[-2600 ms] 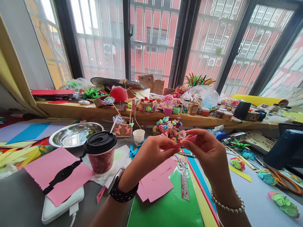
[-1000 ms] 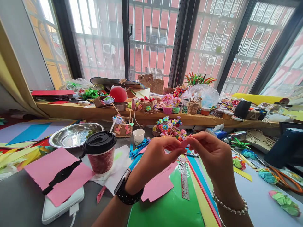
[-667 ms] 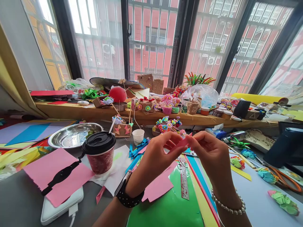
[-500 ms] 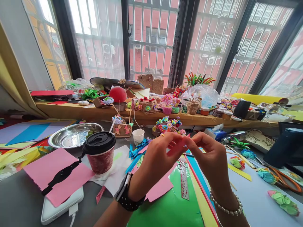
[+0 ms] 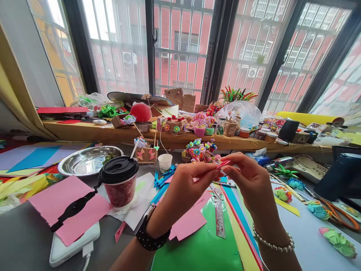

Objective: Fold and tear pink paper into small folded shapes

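Observation:
A small folded piece of pink paper is held up above the desk between my two hands. My left hand, with a dotted black watch strap at its wrist, pinches the paper's near end between thumb and fingers. From the other side my right hand, wearing a beaded bracelet, closes thumb and index finger around its tip. Its exact fold is partly hidden by the fingers. Below my hands lie torn pink paper, a green sheet, scissors and a patterned ruler.
To the left stand a lidded coffee cup, a metal plate with grapes and a white power bank. A paper cup is behind. Crumpled paper balls and orange-handled scissors lie right. Crafts crowd the windowsill.
My right hand's fingers have lifted and spread slightly around the pink paper, showing more of it. My left hand has shifted a little lower and left, its fingers flatter.

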Motion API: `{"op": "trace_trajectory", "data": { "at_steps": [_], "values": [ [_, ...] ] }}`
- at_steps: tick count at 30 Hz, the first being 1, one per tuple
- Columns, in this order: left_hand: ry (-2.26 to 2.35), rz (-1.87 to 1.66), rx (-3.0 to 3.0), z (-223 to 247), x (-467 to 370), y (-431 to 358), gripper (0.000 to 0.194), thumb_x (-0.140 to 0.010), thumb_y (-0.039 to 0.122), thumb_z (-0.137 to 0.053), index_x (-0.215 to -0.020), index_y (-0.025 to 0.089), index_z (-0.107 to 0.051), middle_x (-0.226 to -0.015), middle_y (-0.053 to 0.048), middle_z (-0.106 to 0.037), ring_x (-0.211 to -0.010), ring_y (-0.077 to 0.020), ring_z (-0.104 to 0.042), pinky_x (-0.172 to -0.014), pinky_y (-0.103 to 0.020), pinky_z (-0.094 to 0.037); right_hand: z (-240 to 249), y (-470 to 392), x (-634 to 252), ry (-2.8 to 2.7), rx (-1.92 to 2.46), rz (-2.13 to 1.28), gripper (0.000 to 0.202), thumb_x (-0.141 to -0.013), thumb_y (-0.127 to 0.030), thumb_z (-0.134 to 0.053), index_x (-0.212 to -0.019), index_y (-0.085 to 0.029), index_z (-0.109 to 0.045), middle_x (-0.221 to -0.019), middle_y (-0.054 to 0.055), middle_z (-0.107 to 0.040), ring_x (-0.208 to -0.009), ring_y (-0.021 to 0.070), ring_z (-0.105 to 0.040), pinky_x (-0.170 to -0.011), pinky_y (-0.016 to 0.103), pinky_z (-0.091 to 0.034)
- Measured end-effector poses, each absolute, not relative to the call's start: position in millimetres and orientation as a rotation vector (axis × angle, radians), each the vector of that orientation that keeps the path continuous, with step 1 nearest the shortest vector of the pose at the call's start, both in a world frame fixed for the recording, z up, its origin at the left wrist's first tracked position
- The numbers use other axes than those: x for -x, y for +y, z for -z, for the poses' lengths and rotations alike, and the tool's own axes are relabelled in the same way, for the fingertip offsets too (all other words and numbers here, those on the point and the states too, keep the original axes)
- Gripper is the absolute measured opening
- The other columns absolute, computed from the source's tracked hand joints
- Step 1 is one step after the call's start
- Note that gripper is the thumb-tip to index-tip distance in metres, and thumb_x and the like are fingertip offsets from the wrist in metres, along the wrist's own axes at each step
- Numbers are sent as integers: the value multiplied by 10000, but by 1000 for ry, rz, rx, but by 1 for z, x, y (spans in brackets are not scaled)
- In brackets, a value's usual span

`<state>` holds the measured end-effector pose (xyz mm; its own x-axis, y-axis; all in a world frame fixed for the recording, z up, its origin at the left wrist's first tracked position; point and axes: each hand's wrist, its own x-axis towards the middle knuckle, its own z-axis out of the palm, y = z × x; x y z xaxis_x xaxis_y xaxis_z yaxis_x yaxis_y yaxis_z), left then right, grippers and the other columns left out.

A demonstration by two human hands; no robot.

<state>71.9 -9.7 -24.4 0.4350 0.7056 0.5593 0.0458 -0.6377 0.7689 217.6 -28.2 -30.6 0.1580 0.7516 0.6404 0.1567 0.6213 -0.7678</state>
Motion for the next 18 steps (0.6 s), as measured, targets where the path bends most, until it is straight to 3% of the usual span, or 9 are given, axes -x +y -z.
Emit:
{"op": "trace_trajectory", "data": {
  "at_steps": [5,18],
  "values": [
    [633,-1231,-2044,22,-75,-12,164,-784,212,-546,-827,160,-695,-678,-8,-678,-651,-109,-613,-601,-177,-458,32,-29,-220,-1441,752,-540,50,-705,-174,-640,-697,-220,-658,-700,-14,-555,-623,101,-540,-518,199,-473],
    [683,-1206,-2070,21,-71,-15,194,-793,244,-528,-774,157,-700,-666,-8,-688,-624,-114,-628,-571,-174,-467,34,-28,-213,-1407,740,-660,35,-724,-199,-619,-699,-200,-644,-703,-9,-539,-621,106,-521,-514,219,-457]
  ]
}}
